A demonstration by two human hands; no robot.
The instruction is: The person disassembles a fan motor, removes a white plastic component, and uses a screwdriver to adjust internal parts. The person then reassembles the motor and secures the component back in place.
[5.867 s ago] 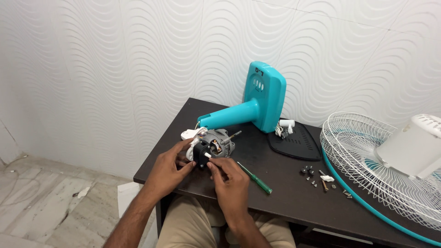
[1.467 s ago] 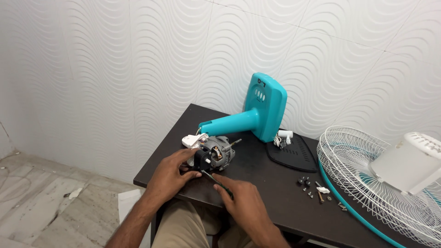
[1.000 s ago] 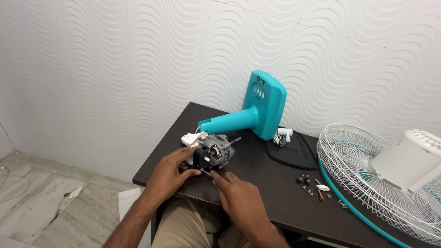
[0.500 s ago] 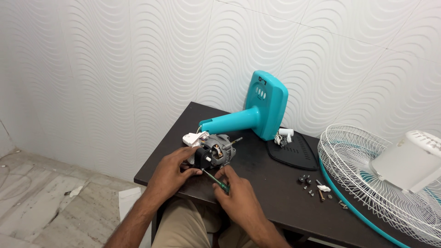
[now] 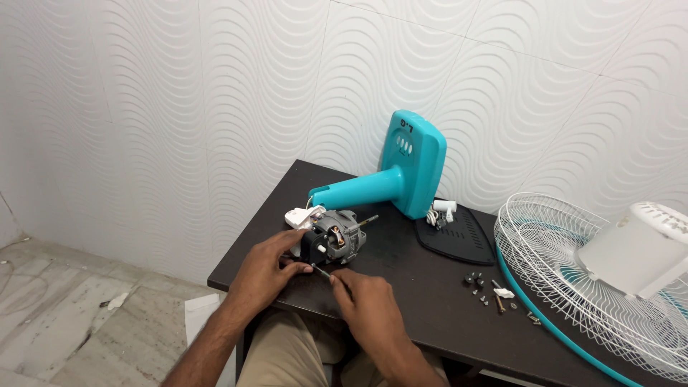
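Left hand clasps the fan motor near the front left corner of the dark tabletop, shaft pointing toward the back. Right hand pinches a screwdriver, its tip at the motor's near end. The teal fan stand housing lies toward the back edge beside a black base plate. Loose screws sit mid-table; the white wire grille overhangs the right edge, carrying a white motor cover.
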